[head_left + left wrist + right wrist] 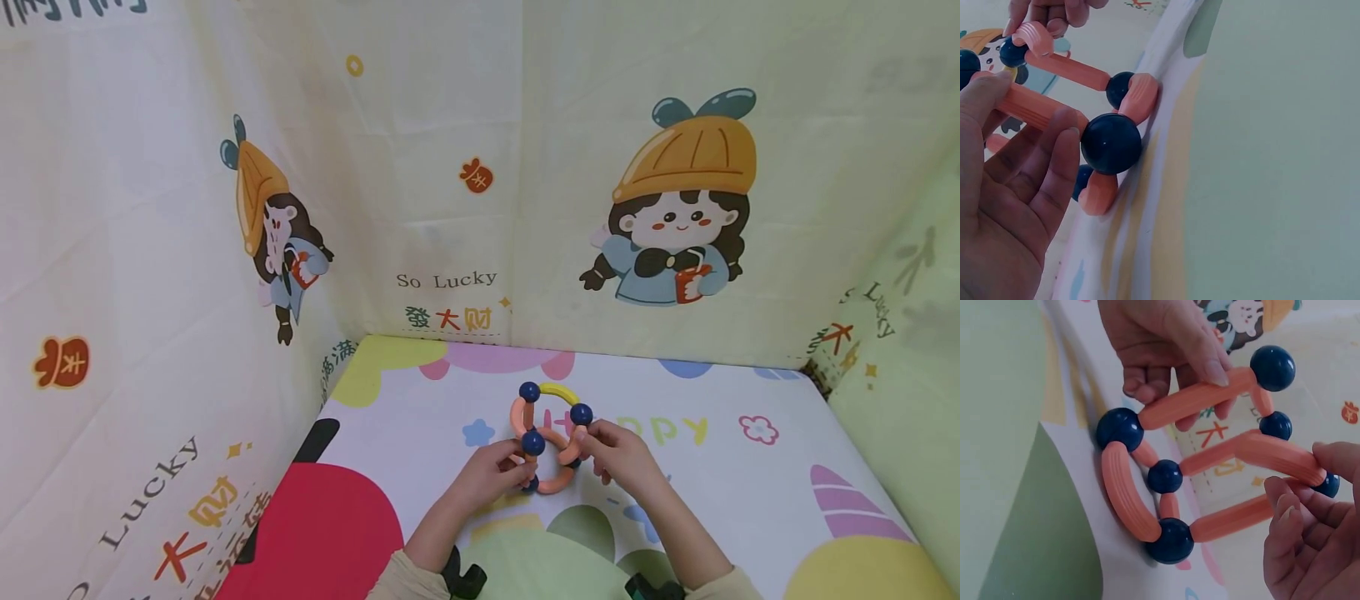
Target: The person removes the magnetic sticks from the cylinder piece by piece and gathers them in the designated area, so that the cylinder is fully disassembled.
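Observation:
A building toy of ribbed orange rods (1199,397) and glossy dark blue balls (1111,144) stands on the table, joined as an open frame. Curved orange rods (557,482) run along its bottom, and one yellow curved rod (558,391) links two upper balls. My left hand (491,477) pinches an upright straight orange rod between thumb and fingers. With thumb and fingertips, my right hand (621,454) holds a curved orange rod (1280,457) near a blue ball at the right side. In the right wrist view, my right fingers partly hide that ball (1329,485).
A white tabletop (720,467) printed with colourful shapes lies beneath the toy. Cream cloth (435,208) with cartoon figures and lettering hangs along its back and both sides. At the left edge lies a dark strip (318,440) beside a large red printed patch (322,525).

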{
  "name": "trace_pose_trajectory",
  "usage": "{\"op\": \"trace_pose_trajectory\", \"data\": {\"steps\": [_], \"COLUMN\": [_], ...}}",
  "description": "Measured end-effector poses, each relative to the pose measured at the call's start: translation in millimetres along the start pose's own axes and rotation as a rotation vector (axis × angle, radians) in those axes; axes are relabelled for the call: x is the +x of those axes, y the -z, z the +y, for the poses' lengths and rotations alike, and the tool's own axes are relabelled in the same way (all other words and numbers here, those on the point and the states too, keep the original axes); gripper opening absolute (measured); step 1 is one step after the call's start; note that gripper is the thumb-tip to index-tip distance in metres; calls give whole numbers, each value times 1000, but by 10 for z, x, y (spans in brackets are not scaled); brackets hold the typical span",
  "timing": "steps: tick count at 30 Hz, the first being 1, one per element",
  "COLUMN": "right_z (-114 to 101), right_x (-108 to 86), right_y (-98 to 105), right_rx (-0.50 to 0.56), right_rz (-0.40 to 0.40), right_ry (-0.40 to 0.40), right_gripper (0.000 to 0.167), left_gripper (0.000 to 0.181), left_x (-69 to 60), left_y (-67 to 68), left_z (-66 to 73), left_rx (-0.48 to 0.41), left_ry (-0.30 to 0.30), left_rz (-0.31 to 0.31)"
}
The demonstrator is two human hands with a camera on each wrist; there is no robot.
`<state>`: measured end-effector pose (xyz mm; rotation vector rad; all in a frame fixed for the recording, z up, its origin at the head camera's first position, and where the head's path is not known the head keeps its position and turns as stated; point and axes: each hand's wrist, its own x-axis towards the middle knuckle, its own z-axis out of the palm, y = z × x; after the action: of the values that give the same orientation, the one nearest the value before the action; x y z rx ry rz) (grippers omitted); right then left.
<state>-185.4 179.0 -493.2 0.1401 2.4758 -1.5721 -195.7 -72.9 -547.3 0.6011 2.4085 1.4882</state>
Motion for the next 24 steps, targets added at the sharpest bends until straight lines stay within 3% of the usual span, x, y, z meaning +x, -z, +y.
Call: {"op": "trace_pose_trajectory", "data": {"steps": [9, 24], "right_z": [-51, -97], "right_x": [-49, -146], "right_y": [-37, -75], "right_rx": [7, 80], "right_rz": [81, 137], "right_ry": [-24, 24], "right_gripper": [37, 38], "left_gripper": [35, 23], "left_x": [-8, -35], "left_y": [-33, -80], "left_z": [-24, -80], "left_rx": [7, -24], "left_ry": [-71, -75], "left_rz": [27, 73]}}
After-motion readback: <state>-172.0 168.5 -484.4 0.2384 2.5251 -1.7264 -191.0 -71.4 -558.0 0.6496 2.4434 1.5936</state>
